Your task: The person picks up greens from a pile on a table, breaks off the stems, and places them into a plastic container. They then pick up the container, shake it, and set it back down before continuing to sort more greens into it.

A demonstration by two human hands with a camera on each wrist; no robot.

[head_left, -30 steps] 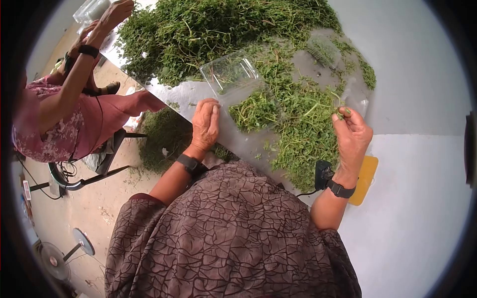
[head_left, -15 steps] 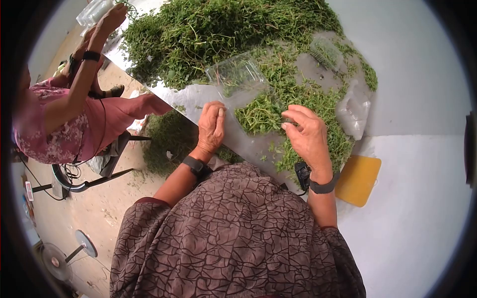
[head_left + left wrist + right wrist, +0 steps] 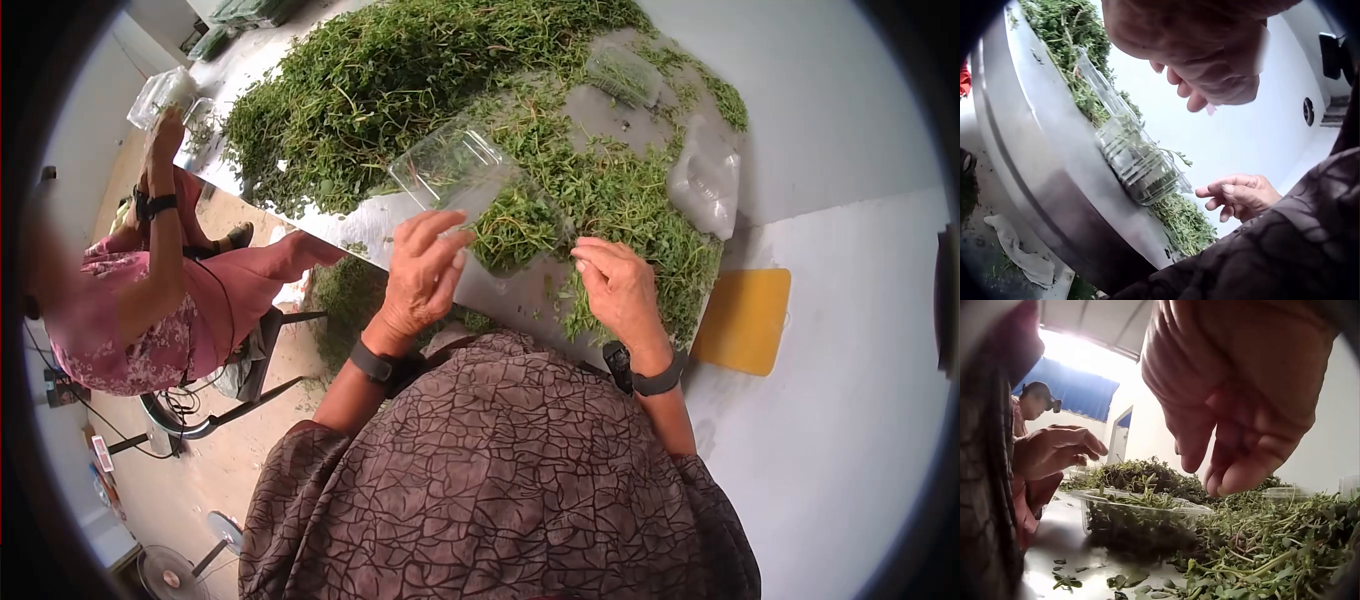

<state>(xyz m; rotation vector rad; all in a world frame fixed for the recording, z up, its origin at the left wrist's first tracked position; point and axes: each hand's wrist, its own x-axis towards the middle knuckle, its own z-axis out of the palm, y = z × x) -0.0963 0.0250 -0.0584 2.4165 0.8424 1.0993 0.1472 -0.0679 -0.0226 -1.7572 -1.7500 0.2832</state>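
A clear plastic clamshell box point(image 3: 1088, 522) stands on the metal table with its lid point(image 3: 440, 165) folded back. Leafy green stems point(image 3: 515, 228) fill its base. My left hand point(image 3: 425, 275) hovers at the box's left side, fingers loosely bent and nothing in them. On the other side, my right hand point(image 3: 622, 295) is held close to the box, above loose greens point(image 3: 640, 215). Its fingers hang half curled and look bare in both wrist views. The left wrist view shows a sprig point(image 3: 1175, 157) sticking out over the box's rim.
A large heap of greens point(image 3: 380, 110) covers the far part of the table. Two more clear boxes, one with greens point(image 3: 625, 75) and one pale point(image 3: 705, 180), lie at the right. A yellow board point(image 3: 742, 320) is beside the table. Another person point(image 3: 150, 300) sits at the left.
My right hand, which pinched a sprig over the right-hand greens, has come left to the box and no longer shows it. My left hand has moved nearer the box, its fingers spreading.
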